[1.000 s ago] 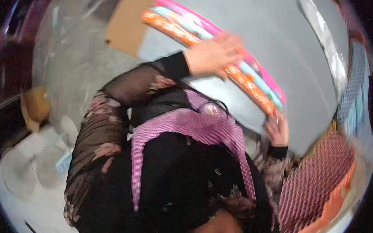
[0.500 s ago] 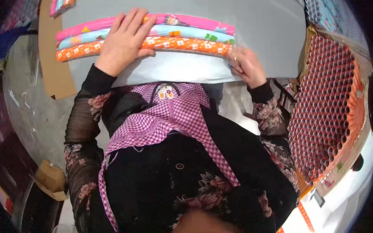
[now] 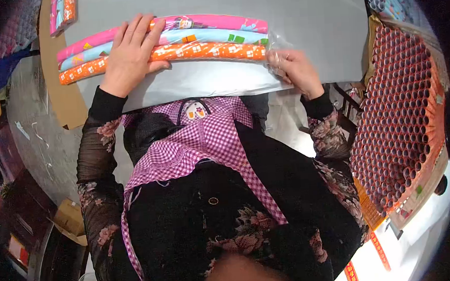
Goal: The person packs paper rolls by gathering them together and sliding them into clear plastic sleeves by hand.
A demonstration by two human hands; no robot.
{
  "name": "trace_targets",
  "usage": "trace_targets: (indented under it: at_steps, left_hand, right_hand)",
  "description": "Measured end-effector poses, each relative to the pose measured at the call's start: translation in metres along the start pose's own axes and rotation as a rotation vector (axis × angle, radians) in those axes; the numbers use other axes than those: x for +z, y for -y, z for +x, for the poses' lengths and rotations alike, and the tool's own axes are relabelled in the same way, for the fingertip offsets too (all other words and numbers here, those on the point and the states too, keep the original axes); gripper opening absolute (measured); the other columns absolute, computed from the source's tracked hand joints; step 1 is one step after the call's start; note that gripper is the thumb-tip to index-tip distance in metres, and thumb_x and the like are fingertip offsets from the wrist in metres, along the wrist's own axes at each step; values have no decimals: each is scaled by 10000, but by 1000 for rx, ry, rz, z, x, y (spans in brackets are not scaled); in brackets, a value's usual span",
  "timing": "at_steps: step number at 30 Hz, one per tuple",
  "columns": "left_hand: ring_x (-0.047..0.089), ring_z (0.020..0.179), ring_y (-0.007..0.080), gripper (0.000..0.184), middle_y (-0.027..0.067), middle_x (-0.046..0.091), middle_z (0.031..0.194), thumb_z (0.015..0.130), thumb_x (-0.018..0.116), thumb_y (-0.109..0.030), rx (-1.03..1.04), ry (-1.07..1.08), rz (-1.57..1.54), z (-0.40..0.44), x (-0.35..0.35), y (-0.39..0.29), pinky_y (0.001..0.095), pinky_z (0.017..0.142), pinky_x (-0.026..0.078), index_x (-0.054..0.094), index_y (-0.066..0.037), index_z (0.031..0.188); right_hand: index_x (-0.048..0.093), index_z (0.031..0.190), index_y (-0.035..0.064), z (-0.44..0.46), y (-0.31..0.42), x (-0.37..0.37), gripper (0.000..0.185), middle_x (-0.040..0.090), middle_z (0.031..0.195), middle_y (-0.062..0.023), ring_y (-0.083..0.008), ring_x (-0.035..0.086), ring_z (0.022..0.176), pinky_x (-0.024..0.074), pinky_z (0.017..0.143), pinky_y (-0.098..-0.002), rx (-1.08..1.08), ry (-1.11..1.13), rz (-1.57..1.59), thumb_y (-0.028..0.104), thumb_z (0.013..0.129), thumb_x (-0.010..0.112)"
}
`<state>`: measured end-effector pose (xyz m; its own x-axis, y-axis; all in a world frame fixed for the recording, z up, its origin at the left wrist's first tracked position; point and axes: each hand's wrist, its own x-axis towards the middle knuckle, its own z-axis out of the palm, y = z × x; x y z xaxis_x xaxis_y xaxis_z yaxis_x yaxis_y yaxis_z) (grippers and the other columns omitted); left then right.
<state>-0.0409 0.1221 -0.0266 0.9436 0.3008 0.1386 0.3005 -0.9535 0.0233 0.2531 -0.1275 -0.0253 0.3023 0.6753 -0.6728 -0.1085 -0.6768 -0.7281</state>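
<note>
Three rolls of wrapping paper lie side by side on the grey tabletop point(image 3: 321, 33): a pink roll point(image 3: 224, 22) at the back, a light blue roll point(image 3: 207, 36) in the middle and an orange roll point(image 3: 205, 51) nearest me. Clear plastic film point(image 3: 279, 43) covers them and sticks out past their right ends. My left hand point(image 3: 129, 56) rests flat across all three, fingers stretched out and somewhat apart. At the right end my right hand point(image 3: 297, 71) is closed, its fingers pinching the loose film just beside the orange roll.
Another bundle of wrapped rolls point(image 3: 63, 14) lies at the table's far left corner. Brown cardboard point(image 3: 65, 100) edges the table's left side. To the right stands a big stack of rolls point(image 3: 392, 121), ends facing out, with blue rolls point(image 3: 388, 2) behind. An open carton point(image 3: 70, 217) sits lower left.
The rolls and my left hand appear further left in view, partly because the view itself has shifted. My right hand stays on the film, which now stretches out more visibly from the roll ends.
</note>
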Motion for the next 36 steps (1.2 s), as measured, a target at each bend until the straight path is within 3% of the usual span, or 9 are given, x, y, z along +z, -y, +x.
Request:
trace_targets:
  at_steps: [5,8,13,16,19,23,25,29,36]
  left_hand:
    - [380,1339,297,943,107,414,1435,676,715,-559,20,-16,11,-3,3,4,476,1107,306,380,-150,1457]
    - [385,1337,300,974,111,423,1426,654,730,-556,30,-9,16,-7,5,7,480,1102,305,375,-142,1461]
    - [379,1345,301,991,112,424,1427,650,732,-559,32,3,38,-5,4,6,487,1101,304,364,-141,1469]
    - [371,1353,304,997,115,418,1435,650,735,-556,30,19,44,-6,4,7,493,1101,301,356,-140,1474]
    - [363,1360,307,1002,120,405,1452,651,736,-556,30,30,44,-6,4,8,500,1102,296,352,-136,1475]
    - [351,1369,319,1009,130,371,1488,646,732,-571,6,71,109,-6,0,4,511,1103,288,355,-130,1472]
    - [346,1370,329,1017,131,363,1496,642,731,-578,-10,66,129,-7,-1,1,515,1103,284,356,-116,1467]
    - [335,1372,354,1044,132,348,1509,631,730,-598,-30,63,101,-7,-8,-6,518,1108,273,358,-71,1453]
    - [322,1388,367,1065,158,367,1484,619,751,-584,-1,28,-27,3,-2,-25,522,1120,271,352,-17,1428]
  right_hand:
    - [695,1144,45,1,-7,-21,285,572,705,79,-8,411,569,315,486,-196,-77,-138,-93,223,928,643]
    - [696,1164,43,6,-18,-34,316,690,919,8,-53,543,751,440,655,-207,-123,-36,-145,217,906,644]
    - [699,1147,29,-6,3,-24,305,672,868,26,-16,472,611,376,527,-178,-95,47,2,179,899,603]
    - [670,1131,-1,-8,0,-31,271,703,961,-81,-23,391,528,332,490,-169,-236,39,171,128,931,542]
    - [649,1162,-1,-16,8,-26,290,702,969,-102,-25,375,501,318,465,-170,-151,91,417,108,925,522]
    - [640,1183,6,-14,11,-17,305,700,880,-88,-26,378,490,313,442,-182,-92,173,254,110,926,512]
    - [639,1210,22,-10,11,-13,351,636,727,-14,-23,406,478,330,443,-183,-71,157,-38,128,913,486]
    - [656,1222,54,-1,11,-4,326,518,646,66,-10,389,509,313,454,-183,-72,90,-106,155,922,577]
    - [702,1108,26,-6,32,21,301,570,668,45,-17,383,473,286,418,-206,-63,-54,-143,222,885,653]
